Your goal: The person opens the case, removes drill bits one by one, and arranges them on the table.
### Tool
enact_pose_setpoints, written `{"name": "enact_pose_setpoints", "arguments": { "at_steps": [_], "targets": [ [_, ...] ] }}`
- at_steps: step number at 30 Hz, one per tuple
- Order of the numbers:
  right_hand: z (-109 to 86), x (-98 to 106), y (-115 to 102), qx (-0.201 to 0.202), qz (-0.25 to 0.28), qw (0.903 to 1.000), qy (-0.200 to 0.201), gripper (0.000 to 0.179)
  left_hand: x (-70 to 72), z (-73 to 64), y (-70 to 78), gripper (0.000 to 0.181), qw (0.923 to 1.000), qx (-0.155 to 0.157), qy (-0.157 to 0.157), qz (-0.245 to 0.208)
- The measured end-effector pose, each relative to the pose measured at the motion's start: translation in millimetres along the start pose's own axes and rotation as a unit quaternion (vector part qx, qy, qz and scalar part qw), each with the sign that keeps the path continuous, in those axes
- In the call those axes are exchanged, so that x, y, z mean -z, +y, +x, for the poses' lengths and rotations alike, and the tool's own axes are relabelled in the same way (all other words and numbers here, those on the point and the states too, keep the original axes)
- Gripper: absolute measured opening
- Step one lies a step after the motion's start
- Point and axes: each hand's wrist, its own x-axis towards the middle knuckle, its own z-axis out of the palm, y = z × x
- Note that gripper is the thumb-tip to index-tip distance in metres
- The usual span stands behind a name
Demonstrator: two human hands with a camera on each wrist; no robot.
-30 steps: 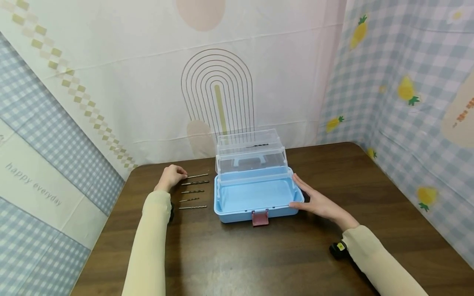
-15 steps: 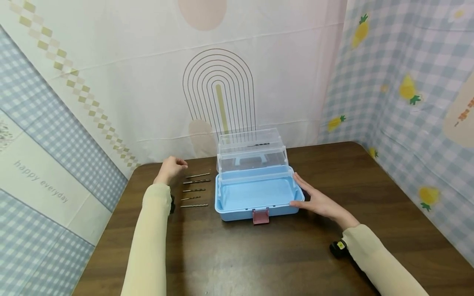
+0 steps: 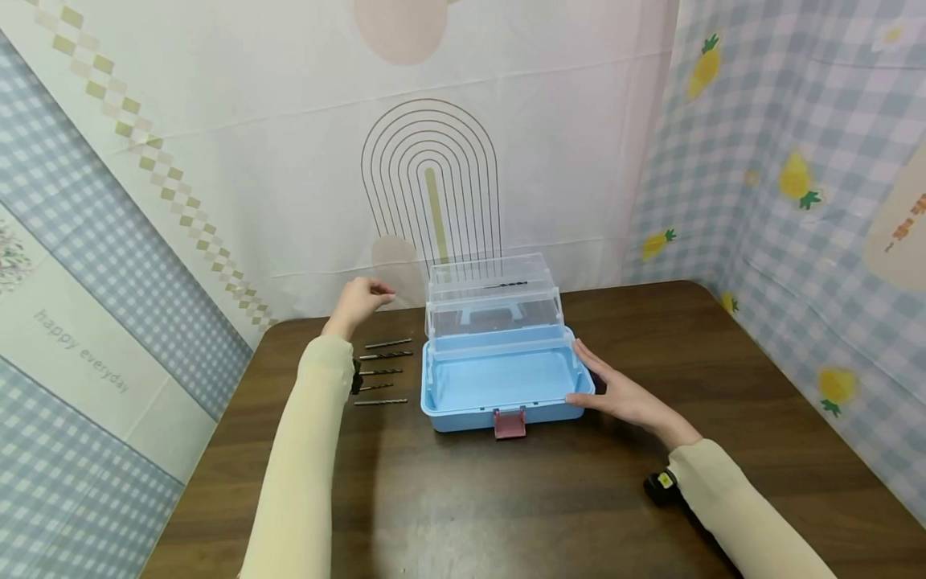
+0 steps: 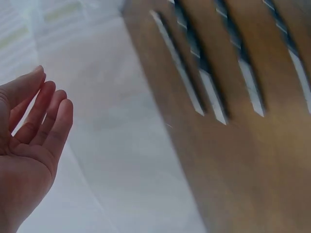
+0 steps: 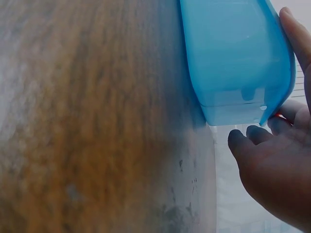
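Note:
My left hand (image 3: 359,301) hovers above the table's far left edge, beyond several drill bits (image 3: 387,354) laid in a column. The left wrist view shows its fingers (image 4: 59,116) gently bent near the thumb, with nothing between them. A light blue toolbox (image 3: 506,378) stands to the right, its clear tiers raised and its blue base bare inside. One dark drill bit (image 3: 512,284) lies in the top clear tier. My right hand (image 3: 625,398) holds the box's right end, thumb at the front corner and fingers along the side. In the right wrist view some fingers (image 5: 235,141) curl below the blue wall.
The brown wooden table (image 3: 463,498) backs onto a patterned cloth wall (image 3: 311,161). A pink latch (image 3: 510,424) hangs open at the toolbox front. Checked cloth (image 3: 767,241) borders the right side.
My left hand has lifted off the farthest drill bit and moved up and to the right, leaving the bits in their column. The right hand has stayed on the toolbox.

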Motion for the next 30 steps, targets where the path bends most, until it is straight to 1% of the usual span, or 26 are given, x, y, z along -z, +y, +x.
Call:
{"name": "enact_pose_setpoints", "arguments": {
  "at_steps": [4,7,12,14,17,21,26,30],
  "targets": [
    [0.4,0,0,0.0,-0.001,1.0,0.0,0.098,-4.2,12.9,25.7,0.025,0.9991,-0.027,0.0,-0.032],
    [0.8,0,1,0.001,-0.001,1.0,-0.002,0.098,-7.9,20.1,43.1,0.025,0.9979,-0.045,-0.006,-0.047],
    [0.8,-1,1,-0.001,-0.002,1.0,-0.001,0.098,-16.3,28.7,67.3,0.02,0.9961,-0.076,-0.023,-0.038],
    [0.3,-1,1,-0.002,-0.001,1.0,0.0,0.098,-19.4,31.5,75.7,0.02,0.9954,-0.084,-0.032,-0.033],
    [-0.7,-1,1,-0.003,0.0,1.0,0.0,0.098,-23.6,36.0,86.9,0.02,0.9947,-0.089,-0.044,-0.027],
    [-1.4,-1,1,-0.003,0.0,1.0,-0.001,0.098,-28.3,41.7,102.0,0.019,0.9939,-0.094,-0.05,-0.029],
    [-1.4,-1,0,0.0,0.0,1.0,-0.001,0.098,-35.1,46.8,121.6,0.019,0.9917,-0.108,-0.062,-0.031],
    [-1.4,-1,0,0.0,0.003,1.0,0.0,0.098,-42.3,48.5,134.5,0.02,0.9911,-0.107,-0.074,-0.027]
  ]
}}
